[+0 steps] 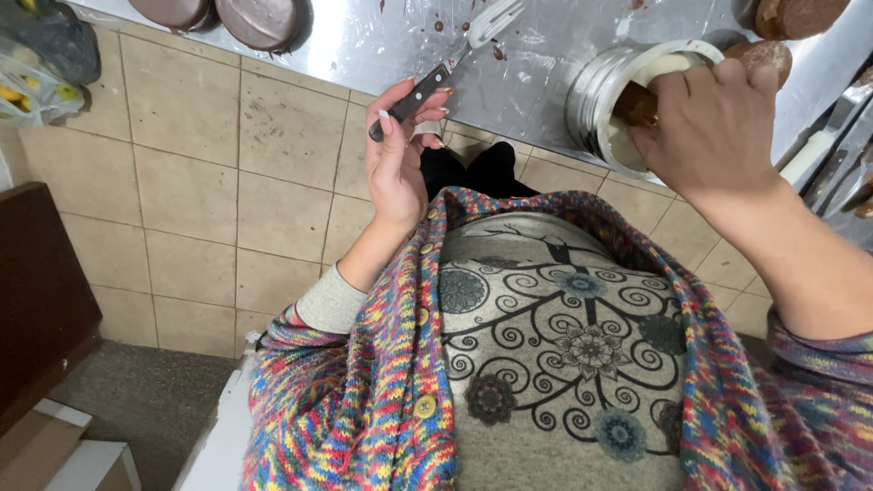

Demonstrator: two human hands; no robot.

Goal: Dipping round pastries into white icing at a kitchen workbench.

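left hand (397,155): was closed round the dark handle of a spatula (447,69), blade over the steel desk (536,64)
right hand (714,127): gripped a brown cake (637,105) in the metal ring mould (605,105) at desk's edge
tip: I'd have kept the ring steady, pressed evenly

A rainbow-knit cardigan (364,409) covers a grey top (564,364) with dark floral swirls; beige floor tiles (200,182); a steel-grey counter (382,45).

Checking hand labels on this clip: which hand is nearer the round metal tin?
Right. The right hand rests on the metal tin, fingers at its open mouth. The left hand is apart from it, gripping a dark-handled fork.
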